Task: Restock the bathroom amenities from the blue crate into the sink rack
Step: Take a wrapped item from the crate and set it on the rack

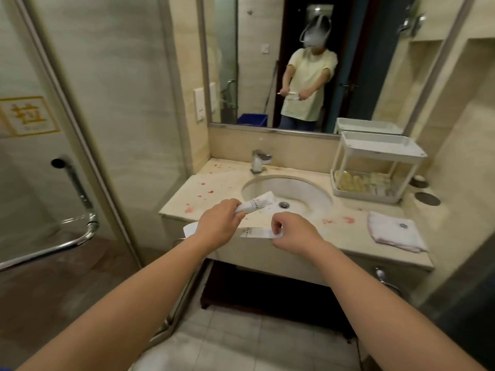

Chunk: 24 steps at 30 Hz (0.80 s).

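My left hand (217, 225) grips a white amenity packet (257, 203) that sticks out over the front of the sink, with another white end showing behind the wrist. My right hand (292, 232) pinches one end of a second flat white packet (255, 232) lying level between both hands. The white two-tier sink rack (380, 149) stands at the back right of the counter; its lower tray holds several yellowish and white sachets, its top tray looks bare. The blue crate (253, 119) shows only as a reflection in the mirror.
The oval sink (310, 194) with a chrome faucet (259, 160) is set in a beige counter (214, 188) with red spots. A folded white towel (393, 234) lies at the right. A glass shower door with a metal handle (80, 236) stands at the left.
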Motion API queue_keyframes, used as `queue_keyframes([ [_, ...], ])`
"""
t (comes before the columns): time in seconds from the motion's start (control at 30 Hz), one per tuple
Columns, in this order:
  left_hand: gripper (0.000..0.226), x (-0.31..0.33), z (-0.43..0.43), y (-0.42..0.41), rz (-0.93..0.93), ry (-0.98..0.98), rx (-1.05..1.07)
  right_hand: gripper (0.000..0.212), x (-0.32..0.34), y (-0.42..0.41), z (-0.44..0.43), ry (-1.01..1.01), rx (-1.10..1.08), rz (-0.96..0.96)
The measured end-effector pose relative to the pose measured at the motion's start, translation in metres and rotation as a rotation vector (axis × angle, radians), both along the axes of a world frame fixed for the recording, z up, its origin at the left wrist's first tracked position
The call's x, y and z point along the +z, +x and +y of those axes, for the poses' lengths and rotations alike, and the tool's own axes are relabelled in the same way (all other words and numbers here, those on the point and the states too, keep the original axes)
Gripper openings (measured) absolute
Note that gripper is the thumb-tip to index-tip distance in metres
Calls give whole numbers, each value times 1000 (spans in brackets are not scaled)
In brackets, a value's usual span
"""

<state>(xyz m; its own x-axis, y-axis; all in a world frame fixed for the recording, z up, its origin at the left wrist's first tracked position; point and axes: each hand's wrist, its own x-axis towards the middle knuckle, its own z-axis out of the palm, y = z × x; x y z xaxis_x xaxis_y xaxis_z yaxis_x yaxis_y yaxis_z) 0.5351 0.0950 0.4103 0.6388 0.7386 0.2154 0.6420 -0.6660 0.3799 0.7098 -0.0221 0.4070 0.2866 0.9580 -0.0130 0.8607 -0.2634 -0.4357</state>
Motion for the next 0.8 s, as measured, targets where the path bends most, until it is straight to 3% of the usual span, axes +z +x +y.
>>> queue_keyframes([
  [0.53,19,11,68,222,-63,43,-322,13,29,175,18,94,-372,28],
  [0.8,21,39,115,340,-114,54,-463,15,50,268,49,159,-482,-46],
])
